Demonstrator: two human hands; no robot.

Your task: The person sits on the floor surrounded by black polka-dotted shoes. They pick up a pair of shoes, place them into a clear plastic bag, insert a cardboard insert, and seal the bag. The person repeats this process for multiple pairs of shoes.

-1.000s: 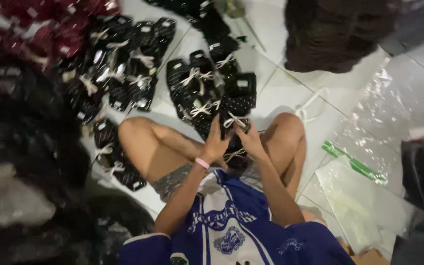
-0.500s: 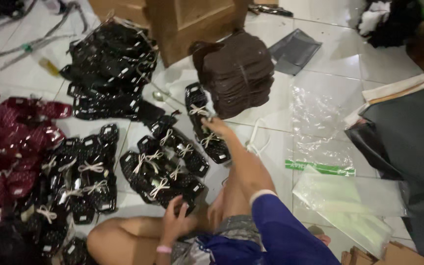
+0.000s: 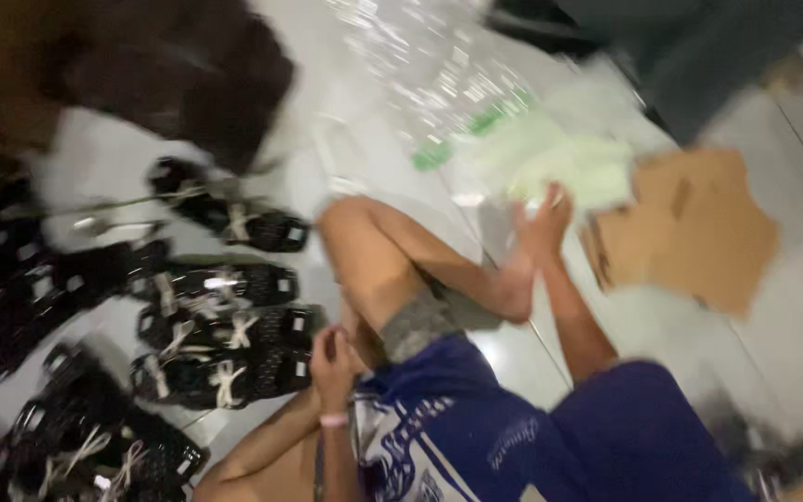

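We see our right hand (image 3: 541, 218) touching the pale green plastic bags (image 3: 559, 167) on the white floor (image 3: 513, 358), near a brown cardboard piece (image 3: 690, 228). Our left hand (image 3: 335, 358) rests by our knee, beside black sandals tied with pale string (image 3: 225, 349). Everything looks blurry.

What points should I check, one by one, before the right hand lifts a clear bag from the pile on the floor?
1. Right hand at the pile of clear bags: ok, it touches the near edge.
2. Grip on a single bag: cannot tell, the picture is blurred.
3. Left hand free: cannot tell; it sits curled by the knee, and whether it holds something is not visible.
4. Tied black bundles within reach: ok, they lie in rows just left of the left hand.
5. Cardboard sheet apart from the bags: ok, it lies to their right and covers none of them.
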